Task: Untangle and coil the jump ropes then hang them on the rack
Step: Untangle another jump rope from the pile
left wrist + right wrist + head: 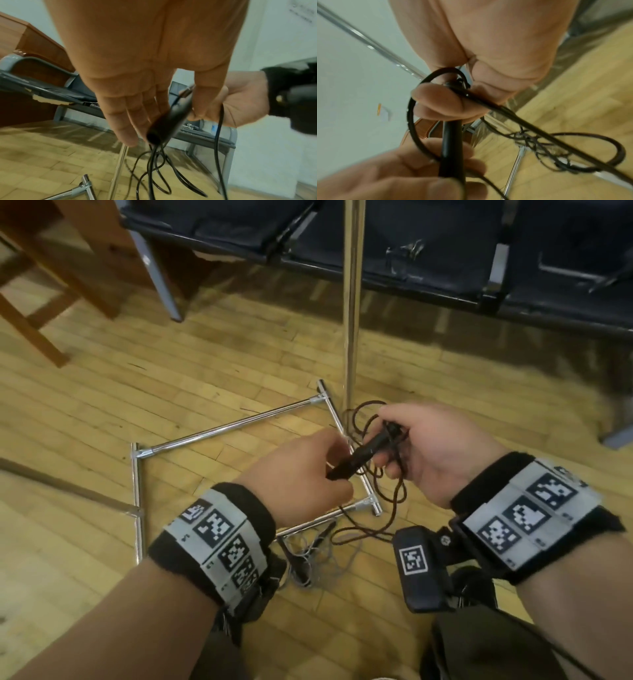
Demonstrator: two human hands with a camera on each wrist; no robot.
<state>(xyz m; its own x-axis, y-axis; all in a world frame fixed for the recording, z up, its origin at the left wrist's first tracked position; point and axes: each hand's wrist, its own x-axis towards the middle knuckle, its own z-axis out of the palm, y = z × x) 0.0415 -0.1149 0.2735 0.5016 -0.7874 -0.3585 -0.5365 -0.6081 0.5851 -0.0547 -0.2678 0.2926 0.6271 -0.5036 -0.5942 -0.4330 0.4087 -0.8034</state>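
1. Left hand [301,474] fingers [123,121] pinch the black rope handle [363,453] by its lower end, steadying it
2. Right hand [435,446] fingers [436,102] curl round the handle's top and its dark cord [539,131], likely to free loops
3. Beyond the fingers, tangled cord trails to the floor [171,392] beside the chrome rack [350,337]

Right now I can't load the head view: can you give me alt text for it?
Both hands hold a black jump rope handle over a wooden floor: the left hand at its lower end, the right hand at its upper end with dark cord trailing down. Below lie the chrome rack base and a second tangled grey rope.
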